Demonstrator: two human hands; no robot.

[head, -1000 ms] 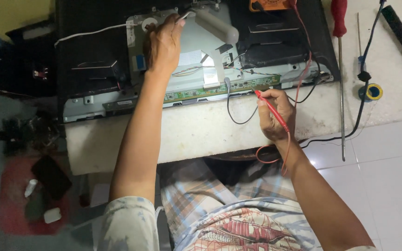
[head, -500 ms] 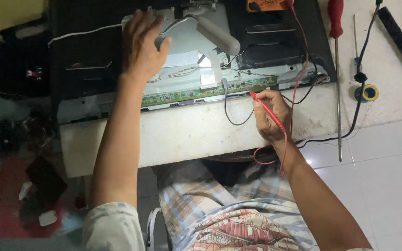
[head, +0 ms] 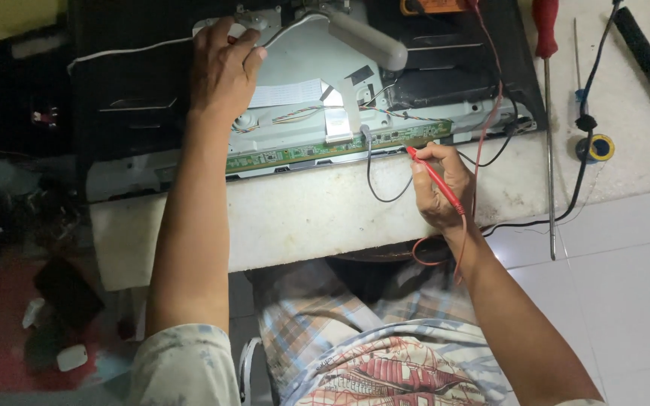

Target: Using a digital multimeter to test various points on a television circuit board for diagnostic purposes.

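Note:
An opened flat-screen panel (head: 114,105) lies face down on a white slab (head: 310,218). A long green circuit strip (head: 340,146) runs along its near edge. My right hand (head: 439,188) pinches a red meter probe (head: 434,177), its tip touching the right part of the strip. My left hand (head: 223,64) rests palm down on the grey metal shield (head: 302,68) at the panel's middle, fingers curled over its far edge. Whether it holds anything there is hidden. An orange meter (head: 430,6) sits at the top edge, red lead (head: 483,113) trailing down.
A red-handled screwdriver (head: 545,90) lies on the slab to the right, beside a black cable (head: 592,98), a small tape roll (head: 596,148) and a black bar (head: 647,59). White floor tiles (head: 626,286) spread at right. Dark clutter and a red mat (head: 9,323) lie at left.
My left hand slid leftward across the metal shield to its upper-left corner. My right hand stays on the probe at the green strip. The view shifted slightly.

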